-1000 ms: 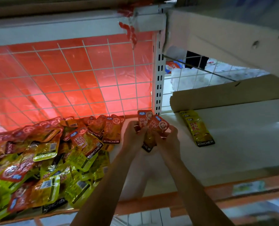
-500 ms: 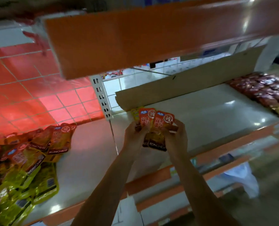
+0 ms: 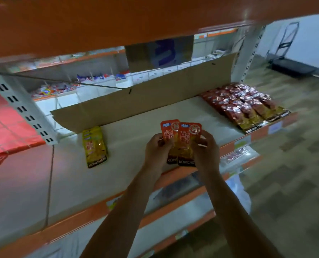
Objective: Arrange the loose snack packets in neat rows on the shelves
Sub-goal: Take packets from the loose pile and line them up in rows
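Pale shelf (image 3: 128,185) boards with orange front edges fill the view, and a cardboard strip (image 3: 147,101) stands along the back. At the far right end of the shelf, a block of dark red packets (image 3: 248,105) already lies in tidy overlapping rows, running from the cardboard to the front edge. Near the left end a small stack of yellow packets (image 3: 95,146) lies alone, squared up and well apart from the red block. Between them the board is bare. Over that bare stretch, near the front edge, a few orange-red packets (image 3: 181,138) are held fanned side by side. The left hand (image 3: 155,150) grips their left edge and the right hand (image 3: 206,152) curls round their right edge. They look held above the shelf, not yet laid down. I judge the job partway done: one block is finished, a yellow row is barely started, and this handful is yet to be placed. How many loose packets remain elsewhere cannot be told from this view
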Available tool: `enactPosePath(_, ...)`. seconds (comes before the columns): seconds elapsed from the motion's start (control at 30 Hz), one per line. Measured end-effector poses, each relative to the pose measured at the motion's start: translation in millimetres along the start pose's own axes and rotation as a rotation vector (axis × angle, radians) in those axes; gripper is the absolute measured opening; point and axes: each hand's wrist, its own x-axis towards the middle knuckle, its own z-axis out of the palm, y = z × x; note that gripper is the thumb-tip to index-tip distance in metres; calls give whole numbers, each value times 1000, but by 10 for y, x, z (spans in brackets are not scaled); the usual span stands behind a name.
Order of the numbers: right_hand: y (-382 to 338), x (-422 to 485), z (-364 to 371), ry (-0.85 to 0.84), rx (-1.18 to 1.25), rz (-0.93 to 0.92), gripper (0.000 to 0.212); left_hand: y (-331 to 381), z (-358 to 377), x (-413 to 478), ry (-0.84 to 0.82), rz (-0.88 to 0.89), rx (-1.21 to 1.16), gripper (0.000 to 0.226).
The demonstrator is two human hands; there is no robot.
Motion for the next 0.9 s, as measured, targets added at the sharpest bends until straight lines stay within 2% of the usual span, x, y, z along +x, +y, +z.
enactPosePath(0.07, 30, 115, -109, 35, 8, -10, 33, 5, 168, 46, -8, -2, 27, 13)
enactPosePath(0.17, 81, 282, -198, 56, 8, 6, 36, 32, 363, 163, -49, -1, 77, 28)
enactPosePath(0.3, 113, 498, -233, 58, 51, 71, 48, 64, 528, 413, -78, 52, 113, 35)
enactPosePath(0.43, 110, 774, -274, 108, 49, 105, 47, 103, 690, 711, -96, 84, 192, 74)
enactPosePath(0.47, 108, 841, -295, 121, 37, 103, 46, 104, 738, 770, -104, 115, 252, 76)
enactPosePath(0.5, 109, 907, -313, 134, 38, 100, 44, 104, 787, 828, -111, 159, 313, 70)
enactPosePath(0.57, 114, 1025, -346, 152, 37, 90, 39, 98, 879, 945, -119, 235, 431, 43)
enactPosePath(0.63, 118, 1136, -376, 136, 20, 73, 38, 75, 962, 1052, -136, 250, 487, 25)
enactPosePath(0.73, 129, 1358, -433, 121, 4, 37, 41, 51, 1097, 1226, -146, 245, 564, 30)
enactPosePath(0.9, 139, 1848, -601, 73, -32, -45, 39, 32, 1406, 1571, -111, 274, 853, 37)
